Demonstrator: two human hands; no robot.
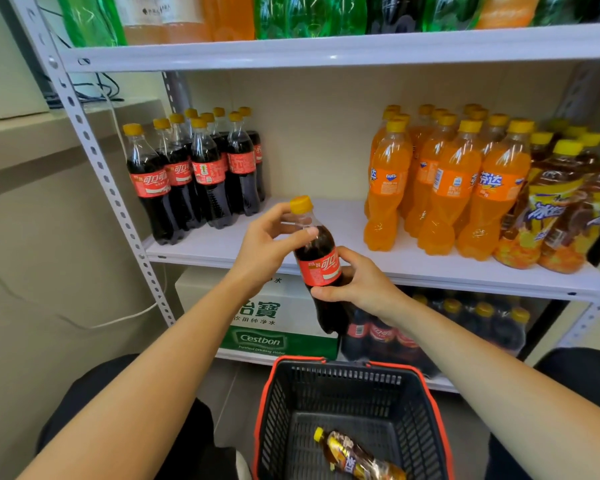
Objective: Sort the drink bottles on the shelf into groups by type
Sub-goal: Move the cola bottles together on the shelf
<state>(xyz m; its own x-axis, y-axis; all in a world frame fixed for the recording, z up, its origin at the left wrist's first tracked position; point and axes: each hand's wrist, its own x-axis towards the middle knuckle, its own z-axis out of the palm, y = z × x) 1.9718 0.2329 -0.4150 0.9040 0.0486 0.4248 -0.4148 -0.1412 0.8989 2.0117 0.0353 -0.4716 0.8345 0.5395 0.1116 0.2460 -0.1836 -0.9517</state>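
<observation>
one cola bottle (321, 268) is held tilted in front of the shelf (326, 220), above the basket (343, 379). its neck is pinched by the left hand (267, 247), just under the yellow cap, and its label and lower body are gripped by the right hand (357, 282). on the shelf, a cola group (194, 174) is stood at the left and orange sodas (447, 181) at the right, well apart, with teas (561, 209) touching them at the far right. one tea bottle (357, 457) is laid on its side in the basket. a water carton (281, 313) is seen one level lower.
</observation>
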